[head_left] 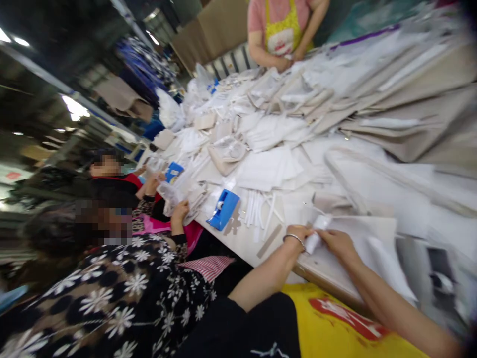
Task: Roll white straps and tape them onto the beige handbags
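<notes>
Close to the table's near edge, my left hand, with a bracelet at its wrist, pinches a small white strip. The fingers of my right hand are closed on the strip's other side. Whether it is plastic, paper or fabric I cannot tell. Beside and under my hands lies a sheet of pale, whitish material. Several narrow white strips and a grey-brown strip lie left of my left hand.
A blue tape dispenser stands at the table edge to the left, with another blue one beyond. White sheets and beige fabric cover much of the table. Co-workers handle material at the left; one person stands across.
</notes>
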Available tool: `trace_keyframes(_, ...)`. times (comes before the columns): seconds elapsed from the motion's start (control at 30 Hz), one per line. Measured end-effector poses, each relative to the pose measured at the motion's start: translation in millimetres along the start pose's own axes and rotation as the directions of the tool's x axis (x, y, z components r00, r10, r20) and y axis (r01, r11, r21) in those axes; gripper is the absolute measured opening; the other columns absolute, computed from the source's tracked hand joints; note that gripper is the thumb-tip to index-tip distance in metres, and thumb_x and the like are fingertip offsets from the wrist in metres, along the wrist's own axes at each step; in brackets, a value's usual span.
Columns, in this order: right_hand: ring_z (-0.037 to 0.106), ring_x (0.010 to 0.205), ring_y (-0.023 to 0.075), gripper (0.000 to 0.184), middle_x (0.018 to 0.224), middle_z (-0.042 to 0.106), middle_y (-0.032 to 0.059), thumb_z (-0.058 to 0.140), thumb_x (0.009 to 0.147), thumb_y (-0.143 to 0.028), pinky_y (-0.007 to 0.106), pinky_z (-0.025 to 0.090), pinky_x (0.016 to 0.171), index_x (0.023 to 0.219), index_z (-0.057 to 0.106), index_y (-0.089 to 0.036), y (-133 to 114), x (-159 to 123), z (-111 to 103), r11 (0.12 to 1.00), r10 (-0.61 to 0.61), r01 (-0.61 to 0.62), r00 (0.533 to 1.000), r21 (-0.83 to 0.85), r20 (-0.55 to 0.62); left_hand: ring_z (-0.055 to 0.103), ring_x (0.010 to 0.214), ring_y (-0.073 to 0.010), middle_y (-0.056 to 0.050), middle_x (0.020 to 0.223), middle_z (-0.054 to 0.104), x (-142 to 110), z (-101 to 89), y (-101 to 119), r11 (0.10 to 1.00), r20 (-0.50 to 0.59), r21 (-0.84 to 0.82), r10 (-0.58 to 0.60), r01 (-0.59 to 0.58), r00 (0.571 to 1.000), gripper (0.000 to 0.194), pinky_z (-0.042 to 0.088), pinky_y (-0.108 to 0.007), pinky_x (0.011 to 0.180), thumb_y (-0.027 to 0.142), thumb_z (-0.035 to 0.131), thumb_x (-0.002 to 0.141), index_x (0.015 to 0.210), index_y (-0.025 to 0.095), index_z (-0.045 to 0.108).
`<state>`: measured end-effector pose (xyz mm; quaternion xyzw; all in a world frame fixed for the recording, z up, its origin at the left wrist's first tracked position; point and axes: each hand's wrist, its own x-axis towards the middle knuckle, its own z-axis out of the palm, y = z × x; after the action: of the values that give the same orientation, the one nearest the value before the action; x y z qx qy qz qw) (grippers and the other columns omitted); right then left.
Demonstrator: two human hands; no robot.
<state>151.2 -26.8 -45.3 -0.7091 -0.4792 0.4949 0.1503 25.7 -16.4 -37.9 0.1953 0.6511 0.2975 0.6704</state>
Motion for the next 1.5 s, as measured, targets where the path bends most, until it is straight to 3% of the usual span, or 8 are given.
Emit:
trace_keyframes(0.1, 0.043, 0.043, 0.0128, 0.044, 0.040, 0.047, 0.0015, 0.044, 0.063, -0.053, 0.024, 0.029, 0.042, 0.050, 0.056, -0.014, 7.1, 9.1, 6.7, 0.999, 0.023, -0.021, 0.997, 0.036, -0.069, 0.035, 0.043, -0.0074, 0.005, 0.041, 0.037, 8.9, 2.0, -6.6, 0.989, -0.066, 0.135, 0.064, -0.054, 0.996, 0.033, 0.027, -0.023, 0.043, 0.036, 0.068, 0.046, 0.044, 0.015, 0.043)
trace_keyframes(0.2, 0.037, 0.039, 0.0093, 0.041, 0.038, 0.042, -0.0014, 0.045, 0.063, -0.051, 0.022, 0.025, 0.039, 0.049, 0.054, -0.013, 6.7, 10.2, 8.9, 0.996, 0.022, -0.013, 0.994, 0.091, -0.107, 0.040, 0.047, -0.0087, 0.003, 0.045, 0.042, 6.0, 4.1, -5.7, 0.863, -0.076, 0.449, 0.297, -0.233, 0.952, 0.026, 0.029, -0.023, 0.046, 0.035, 0.060, 0.059, 0.046, 0.014, 0.050)
trace_keyframes(0.33, 0.035, 0.037, 0.0081, 0.036, 0.036, 0.038, -0.0029, 0.047, 0.063, -0.046, 0.021, 0.022, 0.038, 0.048, 0.052, -0.014, 5.6, 8.7, 8.8, 0.988, 0.031, -0.016, 0.995, 0.153, -0.100, 0.048, 0.061, -0.0118, -0.002, 0.059, 0.054, -7.7, 6.3, 1.5, 0.360, 0.094, 0.839, 0.643, -0.408, 0.760, 0.021, 0.033, -0.024, 0.058, 0.026, 0.051, 0.069, 0.053, 0.015, 0.056)
trace_keyframes(0.47, 0.035, 0.037, 0.0077, 0.035, 0.036, 0.038, -0.0030, 0.050, 0.063, -0.045, 0.020, 0.023, 0.038, 0.047, 0.051, -0.014, 4.3, 10.8, 6.9, 0.982, 0.039, -0.020, 0.995, 0.189, -0.097, 0.049, 0.066, -0.0144, -0.004, 0.067, 0.058, -16.4, 7.5, 4.7, -0.038, 0.306, 0.914, 0.716, -0.404, 0.627, 0.021, 0.032, -0.027, 0.061, 0.024, 0.042, 0.077, 0.065, 0.017, 0.058)
trace_keyframes(0.83, 0.037, 0.032, 0.0074, 0.034, 0.034, 0.040, -0.0027, 0.052, 0.062, -0.044, 0.019, 0.026, 0.034, 0.044, 0.049, -0.015, 7.0, 15.8, 7.7, 0.964, 0.045, -0.025, 0.996, 0.264, -0.072, 0.048, 0.063, -0.0146, -0.003, 0.071, 0.059, -16.5, 4.8, 3.0, -0.328, 0.493, 0.859, 0.736, -0.392, 0.463, 0.024, 0.030, -0.029, 0.061, 0.021, 0.034, 0.081, 0.078, 0.019, 0.057)
trace_keyframes(1.0, 0.044, 0.032, 0.0099, 0.026, 0.033, 0.042, -0.0019, 0.055, 0.059, -0.035, 0.018, 0.032, 0.032, 0.043, 0.050, -0.014, 4.7, 15.0, 8.0, 0.911, 0.112, -0.089, 0.993, 0.403, -0.033, 0.048, 0.062, -0.0146, -0.004, 0.068, 0.057, -17.5, 6.1, 4.3, -0.382, 0.528, 0.845, 0.707, -0.375, 0.470, 0.023, 0.031, -0.029, 0.060, 0.019, 0.034, 0.081, 0.076, 0.018, 0.056)
trace_keyframes(1.33, 0.048, 0.038, 0.0104, 0.017, 0.035, 0.043, -0.0036, 0.056, 0.055, -0.016, 0.020, 0.043, 0.039, 0.041, 0.047, -0.014, 2.9, 16.4, 6.4, 0.744, 0.154, -0.151, 0.987, 0.651, 0.054, 0.050, 0.066, -0.0171, -0.008, 0.073, 0.052, -19.5, 12.9, 11.7, -0.560, 0.658, 0.735, 0.449, -0.383, 0.605, 0.016, 0.035, -0.028, 0.056, 0.013, 0.036, 0.077, 0.079, 0.012, 0.052)
trace_keyframes(1.5, 0.044, 0.039, 0.0085, 0.020, 0.034, 0.042, -0.0040, 0.058, 0.053, -0.012, 0.021, 0.047, 0.044, 0.038, 0.044, -0.015, -0.2, 11.9, -0.7, 0.663, 0.146, -0.162, 0.986, 0.731, 0.086, 0.051, 0.067, -0.0178, -0.011, 0.078, 0.049, -26.9, 12.3, 10.9, -0.575, 0.685, 0.699, 0.368, -0.426, 0.629, 0.023, 0.039, -0.029, 0.057, 0.010, 0.032, 0.077, 0.092, 0.007, 0.049)
